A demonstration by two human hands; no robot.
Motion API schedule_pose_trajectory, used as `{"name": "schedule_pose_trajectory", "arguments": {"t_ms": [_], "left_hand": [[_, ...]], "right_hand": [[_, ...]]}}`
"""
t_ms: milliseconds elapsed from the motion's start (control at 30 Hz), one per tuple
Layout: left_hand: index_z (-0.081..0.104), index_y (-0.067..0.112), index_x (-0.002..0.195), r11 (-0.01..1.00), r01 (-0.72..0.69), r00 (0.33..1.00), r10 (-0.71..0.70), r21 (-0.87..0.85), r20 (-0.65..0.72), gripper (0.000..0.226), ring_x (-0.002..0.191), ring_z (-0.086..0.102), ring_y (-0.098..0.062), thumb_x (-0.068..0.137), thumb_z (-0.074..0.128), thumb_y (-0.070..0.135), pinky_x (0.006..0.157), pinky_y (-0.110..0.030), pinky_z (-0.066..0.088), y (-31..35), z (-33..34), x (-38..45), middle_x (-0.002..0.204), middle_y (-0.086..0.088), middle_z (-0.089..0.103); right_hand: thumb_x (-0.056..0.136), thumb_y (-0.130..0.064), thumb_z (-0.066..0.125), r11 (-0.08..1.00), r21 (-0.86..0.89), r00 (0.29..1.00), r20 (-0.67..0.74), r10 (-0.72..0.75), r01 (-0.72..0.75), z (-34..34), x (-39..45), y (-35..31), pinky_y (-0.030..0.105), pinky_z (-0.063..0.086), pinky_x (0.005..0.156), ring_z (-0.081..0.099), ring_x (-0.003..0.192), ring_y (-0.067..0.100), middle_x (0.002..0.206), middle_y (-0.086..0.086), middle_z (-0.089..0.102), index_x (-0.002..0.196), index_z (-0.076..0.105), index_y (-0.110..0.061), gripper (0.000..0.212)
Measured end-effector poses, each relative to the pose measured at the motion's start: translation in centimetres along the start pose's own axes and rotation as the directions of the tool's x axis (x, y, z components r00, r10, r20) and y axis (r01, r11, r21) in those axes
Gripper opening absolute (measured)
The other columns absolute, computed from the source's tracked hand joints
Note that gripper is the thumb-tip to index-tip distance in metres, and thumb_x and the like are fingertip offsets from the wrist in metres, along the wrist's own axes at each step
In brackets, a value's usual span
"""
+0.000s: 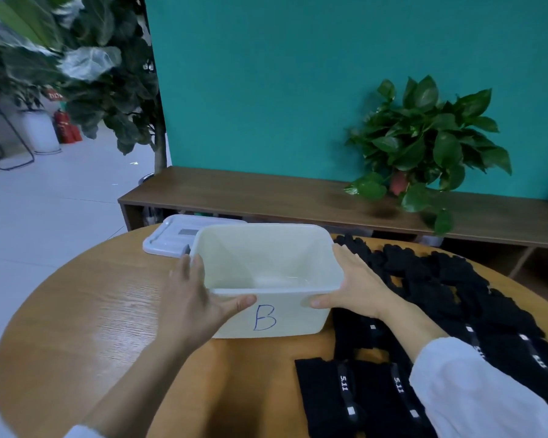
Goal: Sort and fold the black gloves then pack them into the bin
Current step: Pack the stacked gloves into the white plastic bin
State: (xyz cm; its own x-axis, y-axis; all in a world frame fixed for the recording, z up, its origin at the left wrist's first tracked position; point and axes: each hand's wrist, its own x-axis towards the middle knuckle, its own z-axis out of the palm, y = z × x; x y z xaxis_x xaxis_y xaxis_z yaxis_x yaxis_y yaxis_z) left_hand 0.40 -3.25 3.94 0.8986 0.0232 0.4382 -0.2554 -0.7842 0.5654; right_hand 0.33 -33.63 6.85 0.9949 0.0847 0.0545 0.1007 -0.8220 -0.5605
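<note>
So the round table (92, 311) is taking up most of the room, with the teal wall (298, 74) and a low bench (266, 194) standing behind it. Black gloves (440, 295) are lying spread across the table's right side, some touching the bin. That white bin (266, 267), marked B, is sitting open near the middle, its lid (171, 235) lying flat just behind its left corner. Both hands are grasping the bin: the left hand (193, 298) is clasping the left wall, the right hand (355, 286) the right, thumbs pressing the front.
</note>
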Motion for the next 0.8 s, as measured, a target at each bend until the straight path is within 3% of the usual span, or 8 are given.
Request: {"name": "schedule_pose_trajectory", "arguments": {"t_ms": [100, 200, 367, 467, 533, 600, 700, 800], "left_hand": [[0.044, 0.02, 0.133, 0.987, -0.001, 1.0, 0.0, 0.163, 0.006, 0.117, 0.13, 0.038, -0.026, 0.052, 0.035, 0.104, 0.102, -0.045, 0.04, 0.2, -0.4, 0.0, 0.145, -0.003, 0.04], [0.03, 0.012, 0.149, 0.98, 0.004, 0.997, -0.02, 0.197, 0.077, 0.132, 0.149, 0.013, -0.019, 0.053, 0.028, 0.103, 0.118, -0.042, 0.023, 0.7, -0.9, 0.1, 0.161, -0.004, 0.022], [0.032, 0.008, 0.147, 0.988, -0.013, 0.99, -0.009, 0.156, 0.141, 0.131, 0.149, 0.013, -0.018, 0.055, 0.03, 0.102, 0.117, -0.045, 0.024, 0.7, -1.2, 0.5, 0.156, -0.006, 0.03], [0.034, 0.008, 0.144, 0.991, -0.021, 0.99, 0.003, 0.129, 0.141, 0.126, 0.146, 0.018, -0.024, 0.057, 0.032, 0.099, 0.116, -0.045, 0.025, 1.1, -1.6, 0.1, 0.154, -0.009, 0.031], [0.031, 0.007, 0.147, 0.992, -0.051, 0.994, 0.039, 0.118, 0.102, 0.121, 0.147, 0.015, -0.024, 0.063, 0.034, 0.094, 0.117, -0.044, 0.022, 1.5, -1.7, -0.7, 0.157, -0.009, 0.026], [0.031, 0.007, 0.148, 0.994, -0.099, 0.995, 0.098, 0.043, 0.037, 0.108, 0.15, 0.011, -0.021, 0.073, 0.039, 0.083, 0.119, -0.044, 0.02, 2.0, -1.4, -2.0, 0.16, -0.008, 0.022], [0.043, 0.003, 0.143, 0.971, -0.219, 0.972, 0.208, -0.093, -0.111, 0.079, 0.148, 0.021, -0.021, 0.089, 0.048, 0.06, 0.114, -0.051, 0.031, 3.1, -0.4, -4.7, 0.156, -0.011, 0.034], [0.053, 0.001, 0.136, 0.906, -0.391, 0.913, 0.36, -0.162, -0.192, 0.052, 0.143, 0.034, -0.026, 0.097, 0.051, 0.035, 0.113, -0.048, 0.035, 4.6, 1.6, -8.0, 0.15, -0.012, 0.043]], "right_hand": [[0.046, -0.076, 0.074, 0.999, -0.026, 0.999, -0.001, -0.046, 0.046, -0.5, -0.5, -0.2, 0.033, 0.007, 0.119, -0.005, 0.149, 0.008, 0.158, -0.014, 0.016, 0.146, 0.023, -0.036, 0.119], [0.051, -0.077, 0.069, 0.995, -0.032, 0.995, -0.033, -0.096, 0.095, -0.8, -0.9, -0.9, 0.027, 0.012, 0.112, 0.027, 0.132, 0.007, 0.131, -0.013, 0.041, 0.132, 0.037, -0.033, 0.097], [0.056, -0.085, 0.059, 0.994, -0.069, 0.996, -0.03, -0.087, 0.085, -0.4, -1.3, -1.7, 0.028, 0.015, 0.11, 0.033, 0.126, 0.012, 0.118, -0.014, 0.042, 0.127, 0.038, -0.027, 0.094], [0.059, -0.085, 0.058, 0.997, -0.041, 0.997, -0.046, -0.065, 0.063, -0.6, -1.9, -2.1, 0.042, 0.024, 0.115, 0.038, 0.118, 0.012, 0.118, -0.013, 0.043, 0.131, 0.037, -0.028, 0.094], [0.071, -0.079, 0.058, 0.997, -0.022, 0.995, -0.056, -0.079, 0.078, -0.8, -3.3, -2.2, 0.044, 0.015, 0.12, 0.031, 0.134, 0.016, 0.139, -0.009, 0.04, 0.144, 0.029, -0.028, 0.093], [0.085, -0.067, 0.055, 0.997, -0.013, 0.996, -0.053, -0.072, 0.072, -0.9, -5.5, -2.3, 0.032, 0.0, 0.121, 0.001, 0.147, 0.005, 0.159, -0.012, 0.014, 0.155, 0.011, -0.026, 0.092], [0.097, -0.049, 0.048, 0.998, 0.022, 0.998, -0.047, -0.052, 0.053, -0.4, -9.3, -1.8, 0.02, -0.003, 0.113, -0.01, 0.134, -0.008, 0.143, -0.026, 0.005, 0.156, 0.008, -0.023, 0.076], [0.101, -0.046, 0.039, 0.997, 0.068, 0.999, -0.003, 0.032, -0.032, 1.8, -12.7, -0.8, 0.019, -0.004, 0.114, -0.012, 0.135, -0.009, 0.153, -0.021, -0.003, 0.156, 0.003, -0.024, 0.069]]}}
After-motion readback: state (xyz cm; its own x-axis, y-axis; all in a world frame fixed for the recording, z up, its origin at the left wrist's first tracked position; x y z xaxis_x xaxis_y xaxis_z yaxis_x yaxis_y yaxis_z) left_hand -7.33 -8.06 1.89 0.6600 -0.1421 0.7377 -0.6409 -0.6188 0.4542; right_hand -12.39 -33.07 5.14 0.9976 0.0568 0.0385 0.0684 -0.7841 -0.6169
